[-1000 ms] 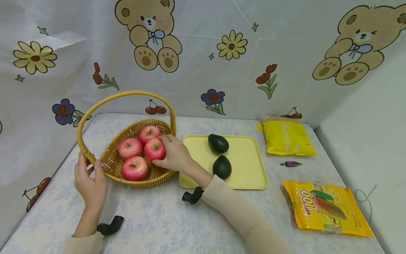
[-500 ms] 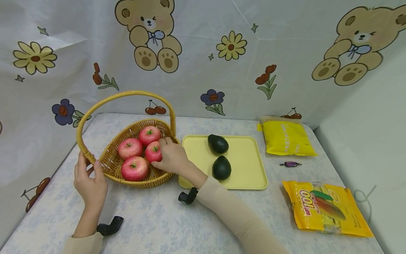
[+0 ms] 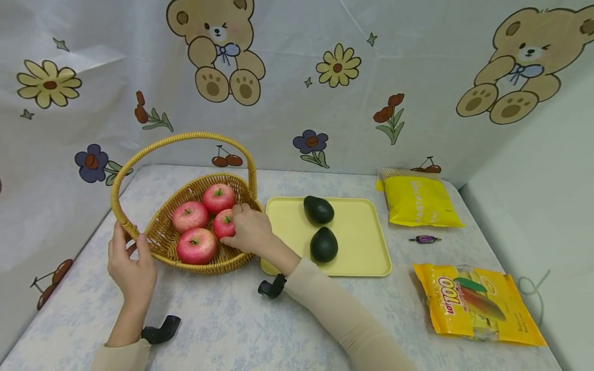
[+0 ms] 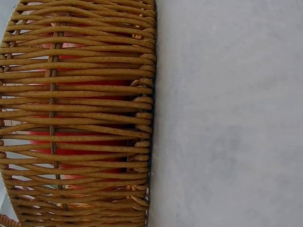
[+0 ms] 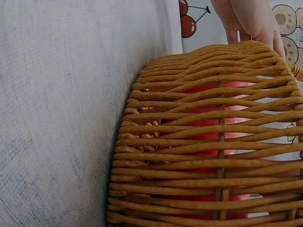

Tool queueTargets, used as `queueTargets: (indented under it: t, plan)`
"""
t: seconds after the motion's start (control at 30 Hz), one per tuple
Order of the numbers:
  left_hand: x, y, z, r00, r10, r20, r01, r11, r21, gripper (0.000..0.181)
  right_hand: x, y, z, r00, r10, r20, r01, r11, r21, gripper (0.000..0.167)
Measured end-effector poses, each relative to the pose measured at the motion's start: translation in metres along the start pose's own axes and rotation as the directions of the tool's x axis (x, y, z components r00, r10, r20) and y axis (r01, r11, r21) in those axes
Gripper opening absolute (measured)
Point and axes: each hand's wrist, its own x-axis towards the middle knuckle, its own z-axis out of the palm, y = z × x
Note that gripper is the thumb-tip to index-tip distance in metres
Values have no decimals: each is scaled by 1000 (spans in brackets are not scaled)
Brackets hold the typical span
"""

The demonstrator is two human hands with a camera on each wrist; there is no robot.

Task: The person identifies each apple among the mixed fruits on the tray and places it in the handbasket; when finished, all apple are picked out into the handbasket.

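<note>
Several red apples (image 3: 191, 216) sit in a yellow wicker basket (image 3: 215, 268) with a tall arched handle (image 3: 185, 137). My left hand (image 3: 133, 268) grips the basket's left side where the handle meets the rim. Inside the basket's right part, my right hand (image 3: 254, 229) holds the rightmost apple (image 3: 224, 224), its fingers and thumb around it and covering its right side. The left wrist view shows the woven wall (image 4: 80, 109) with red apples behind the gaps. In the right wrist view, the woven wall (image 5: 208, 146) fills the middle and a hand shows beyond it.
Right of the basket lies a yellow tray (image 3: 359, 237) bearing two dark green avocados (image 3: 324, 245). Farther right are a yellow pasta bag (image 3: 419, 201), a purple wrapped candy (image 3: 425, 239) and a yellow mango candy bag (image 3: 478, 304). A printed cloth (image 3: 287, 51) hangs behind the table.
My right hand has moved slightly down and to the left with the rightmost apple, which now sits lower in the basket. The left hand stays on the basket.
</note>
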Motion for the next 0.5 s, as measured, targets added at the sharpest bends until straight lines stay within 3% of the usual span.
queueTargets:
  t: [0.5]
  plan:
    - [0,0,0,1000,2,-6,-2,1000,-8,47,-2,1,-1,1000,-12,-16,12,999,35,67]
